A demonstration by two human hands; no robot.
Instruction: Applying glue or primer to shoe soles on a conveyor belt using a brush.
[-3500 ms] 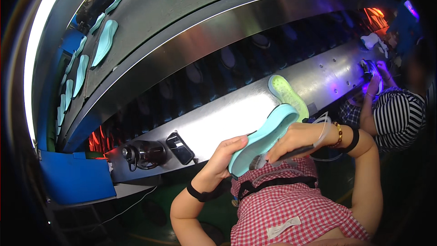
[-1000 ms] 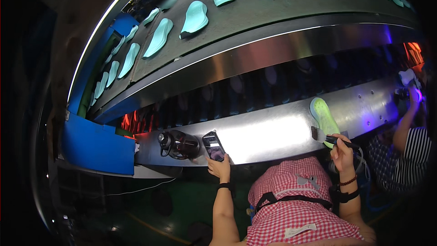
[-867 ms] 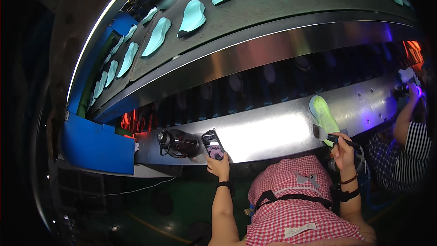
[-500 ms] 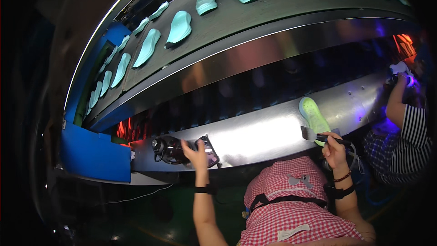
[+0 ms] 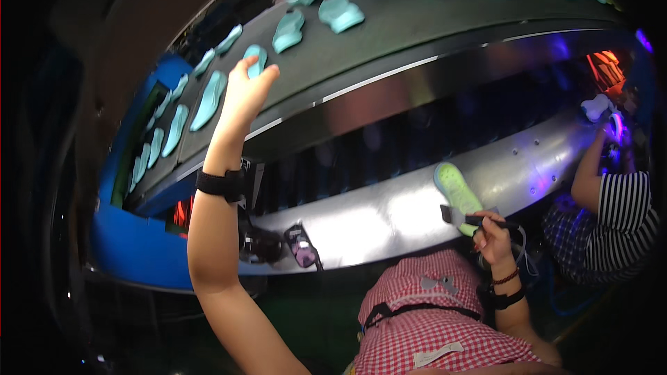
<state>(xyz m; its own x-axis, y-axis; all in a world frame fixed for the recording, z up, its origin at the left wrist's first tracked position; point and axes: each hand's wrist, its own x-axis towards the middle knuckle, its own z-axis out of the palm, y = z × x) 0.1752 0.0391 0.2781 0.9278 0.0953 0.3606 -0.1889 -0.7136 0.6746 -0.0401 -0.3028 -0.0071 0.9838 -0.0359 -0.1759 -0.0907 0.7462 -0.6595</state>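
Note:
My left hand (image 5: 250,90) is stretched out over the dark conveyor belt (image 5: 313,52), thumb and fingers apart. Just beyond its fingertips lies a turquoise shoe sole (image 5: 256,57), partly covered by the hand; whether they touch I cannot tell. In my right hand (image 5: 493,239) is a flat brush (image 5: 472,220) with a black handle and a pale ferrule, its dark bristles pointing left. Beneath the brush, a yellow-green shoe sole (image 5: 455,186) lies on the shiny metal ledge (image 5: 375,226).
Several more turquoise soles (image 5: 208,101) ride the belt. A phone (image 5: 301,246) and a dark bottle (image 5: 262,244) occupy the ledge's left end. At the right, a co-worker in a striped sleeve (image 5: 625,201) handles a pale piece (image 5: 595,107) under violet light. Orange-lit openings (image 5: 606,71) glow below the belt.
My left hand has risen from beside the bottle and phone to the belt, reaching forward and left. The soles on the belt have shifted leftward. My right hand still holds the brush over the yellow-green sole.

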